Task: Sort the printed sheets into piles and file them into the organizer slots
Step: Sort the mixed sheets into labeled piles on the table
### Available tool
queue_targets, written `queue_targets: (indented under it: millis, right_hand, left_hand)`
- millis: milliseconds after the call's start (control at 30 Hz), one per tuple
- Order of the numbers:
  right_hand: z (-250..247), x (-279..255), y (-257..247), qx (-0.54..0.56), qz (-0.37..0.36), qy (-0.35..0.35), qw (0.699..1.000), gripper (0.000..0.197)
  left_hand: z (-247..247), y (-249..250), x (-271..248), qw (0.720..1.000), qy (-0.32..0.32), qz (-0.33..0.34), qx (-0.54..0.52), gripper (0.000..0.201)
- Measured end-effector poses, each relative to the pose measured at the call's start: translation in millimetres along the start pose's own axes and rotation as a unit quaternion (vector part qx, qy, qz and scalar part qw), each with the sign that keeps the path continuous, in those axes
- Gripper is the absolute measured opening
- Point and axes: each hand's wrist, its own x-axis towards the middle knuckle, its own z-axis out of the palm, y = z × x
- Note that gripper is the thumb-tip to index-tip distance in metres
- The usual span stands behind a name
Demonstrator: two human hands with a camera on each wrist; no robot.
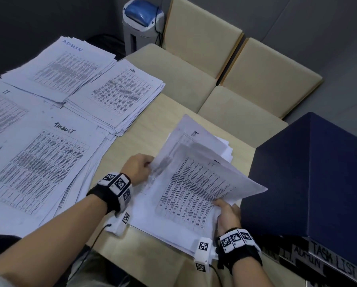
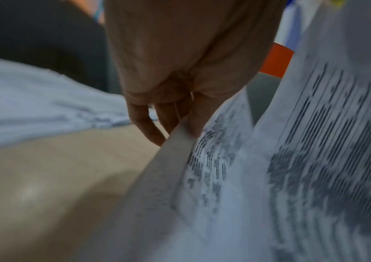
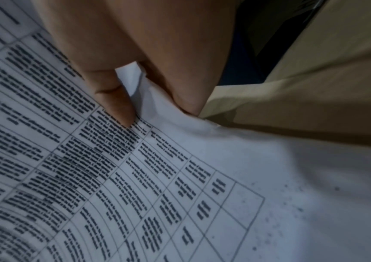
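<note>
An unsorted stack of printed sheets (image 1: 169, 220) lies on the table in front of me. My left hand (image 1: 141, 165) pinches the left edge of a lifted sheet (image 1: 167, 158), its fingers (image 2: 175, 120) curled behind the paper edge. My right hand (image 1: 225, 210) grips the right edge of another raised sheet (image 1: 196, 187), thumb (image 3: 117, 101) on the printed side. Sorted piles lie to the left: ADMIN (image 1: 69, 65), HR (image 1: 121, 96), IT (image 1: 3, 108) and TASKLIST (image 1: 40, 166). The dark blue organizer (image 1: 310, 187) stands at the right, with taped labels along its front.
The beige table (image 1: 148, 121) shows between the piles and the stack. Padded beige chairs (image 1: 266, 75) stand beyond the table's far edge. A white and blue shredder (image 1: 141, 23) sits on the floor at the back. Cables hang from my wrist cameras near the front edge.
</note>
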Motion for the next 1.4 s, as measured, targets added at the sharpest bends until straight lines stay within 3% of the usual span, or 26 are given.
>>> queue_targets:
  millis: [100,200,300,400,467,633,700,833,933,1067,1233,1400]
  right_hand:
    - [-1,1,1,0.01,0.005,-0.022,1.0,0.033]
    - [-4,2,2,-0.009,-0.007,-0.015,1.0,0.037]
    - [-7,-1,1,-0.01,-0.023,0.005,1.0,0.031]
    - [-10,-6,0,-0.018,-0.038,0.045,0.998,0.028]
    - [-12,-9,1,-0.039,-0.043,0.042,0.997,0.029]
    - [-16,-1,8,-0.036,-0.03,0.05,0.998,0.027]
    - [-17,8,12,-0.029,-0.022,0.039,0.999,0.038]
    - [-18,15,8,-0.012,-0.014,0.019,1.0,0.044]
    - [-16,18,5,-0.03,-0.022,0.007,0.999,0.046]
    - [-7,9,-4,-0.054,-0.026,-0.01,0.998,0.025]
    - [-6,12,-4,-0.05,-0.024,-0.047,0.997,0.047]
    - [-5,16,1,-0.042,-0.026,-0.052,0.997,0.034]
  left_hand:
    - [10,-18,-4,0.969,-0.129,-0.02,-0.207,0.008]
    - [16,-23,-8,0.952,-0.154,-0.057,-0.257,0.025]
    - [21,-18,-8,0.982,-0.082,-0.071,-0.153,0.038]
    - [26,-15,-5,0.99,0.055,-0.128,0.015,0.02]
    - [30,-12,-3,0.986,0.032,-0.152,0.065,0.018]
    - [32,-11,4,0.982,0.008,-0.127,0.139,0.042]
    - [25,-11,5,0.975,0.003,-0.122,0.186,0.039]
    - [6,0,2,0.931,-0.031,-0.099,0.349,0.014]
    - [1,-3,5,0.933,-0.03,-0.082,0.35,0.016]
    - [-1,-12,9,0.938,-0.017,-0.052,0.342,0.017]
    - [-1,-10,7,0.945,0.005,-0.06,0.322,0.035]
    - [4,-12,9,0.974,0.03,-0.049,0.219,0.032]
